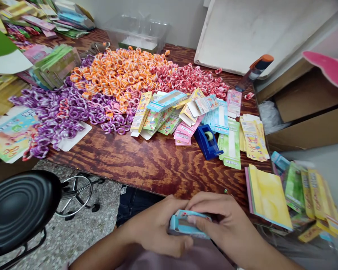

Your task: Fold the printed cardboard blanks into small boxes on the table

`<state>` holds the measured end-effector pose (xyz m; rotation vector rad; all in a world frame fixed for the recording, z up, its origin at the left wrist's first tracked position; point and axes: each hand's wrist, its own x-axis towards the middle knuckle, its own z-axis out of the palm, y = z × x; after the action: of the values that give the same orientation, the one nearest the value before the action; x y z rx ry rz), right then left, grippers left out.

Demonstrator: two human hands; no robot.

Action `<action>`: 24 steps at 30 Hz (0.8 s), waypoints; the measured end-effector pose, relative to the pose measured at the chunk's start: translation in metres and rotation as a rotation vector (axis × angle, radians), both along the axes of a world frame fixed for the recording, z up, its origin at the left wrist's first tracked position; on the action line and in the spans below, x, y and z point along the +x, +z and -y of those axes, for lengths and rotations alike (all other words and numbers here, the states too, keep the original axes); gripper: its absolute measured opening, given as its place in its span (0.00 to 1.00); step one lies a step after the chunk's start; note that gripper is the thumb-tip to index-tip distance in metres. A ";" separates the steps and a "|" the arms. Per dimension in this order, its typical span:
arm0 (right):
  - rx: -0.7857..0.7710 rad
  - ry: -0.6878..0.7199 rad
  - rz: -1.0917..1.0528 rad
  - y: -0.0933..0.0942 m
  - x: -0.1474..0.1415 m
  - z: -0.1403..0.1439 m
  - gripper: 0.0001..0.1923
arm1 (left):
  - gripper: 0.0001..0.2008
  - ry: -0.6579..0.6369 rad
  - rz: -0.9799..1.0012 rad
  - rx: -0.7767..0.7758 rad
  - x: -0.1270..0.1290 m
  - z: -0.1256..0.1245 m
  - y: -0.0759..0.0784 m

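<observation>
Both hands — left hand (pixel 154 228), right hand (pixel 225 225) — close their fingers around a small blue carton (pixel 186 224), pinched between them; its print is too blurred to read. Beyond the fingertips sits a blue tape dispenser (pixel 207 141).

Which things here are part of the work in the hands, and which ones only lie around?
In hand:
- small blue box, held by left hand and right hand

Lying about:
- flat printed boxes on the wooden table
- blue tape dispenser
- purple rings, orange rings, red rings
- black stool
</observation>
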<state>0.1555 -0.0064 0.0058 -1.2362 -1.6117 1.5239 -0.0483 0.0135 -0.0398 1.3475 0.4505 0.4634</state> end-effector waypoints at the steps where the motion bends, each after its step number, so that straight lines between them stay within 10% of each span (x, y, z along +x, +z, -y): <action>1: 0.141 0.023 0.037 0.001 0.001 -0.001 0.07 | 0.13 0.029 -0.037 -0.001 0.001 0.001 0.002; 4: 0.435 0.110 0.072 0.004 0.009 -0.005 0.09 | 0.13 0.078 -0.063 0.034 0.004 0.003 0.007; 10: 0.069 0.248 -0.021 0.003 0.021 -0.004 0.10 | 0.11 0.043 -0.022 0.053 0.010 0.006 0.006; 16: 0.554 0.270 0.383 0.013 0.023 0.008 0.10 | 0.14 0.043 -0.063 0.080 0.015 0.006 0.004; 24: 0.658 0.050 0.194 -0.011 0.032 0.026 0.18 | 0.20 0.193 -0.132 0.152 0.008 0.004 0.011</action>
<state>0.1876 -0.0326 -0.0048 -0.9852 -2.0520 0.7919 -0.0401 0.0091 -0.0289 1.4939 0.6693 0.5786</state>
